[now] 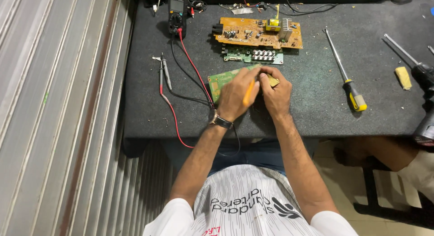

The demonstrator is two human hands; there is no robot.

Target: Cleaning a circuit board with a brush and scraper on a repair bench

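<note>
Both hands meet over a small green printed circuit board (222,80) that lies flat near the front middle of the dark grey felt-covered desk (316,105). The left hand (235,98) has its fingers curled around a slim orange-yellow tool (248,93), pen-like in shape, whose tip is hidden between the hands. The right hand (275,96) rests on the right end of the board, its fingers bent and pressed down on it beside a small tan piece (273,81); whether they pinch that piece or only steady the board cannot be told.

Judging from how things lie, the work on this board is in its middle. The board is out, laid flat and under the hands, while a larger orange-brown circuit board (257,33) and a narrow green board with rows of white sockets (253,56) sit just behind it, apart and untouched. The black handheld multimeter (176,14) stands at the back left, its red and black test leads (165,75) lying loose on the desk to the left of the hands, in nobody's grip. A long screwdriver with a yellow and black handle (348,80) lies to the right, well apart from the hands, and a second screwdriver with a dark handle (409,57) lies further right beside a small yellow sponge-like block (403,77). Nothing shows any of the boards put back together
</note>
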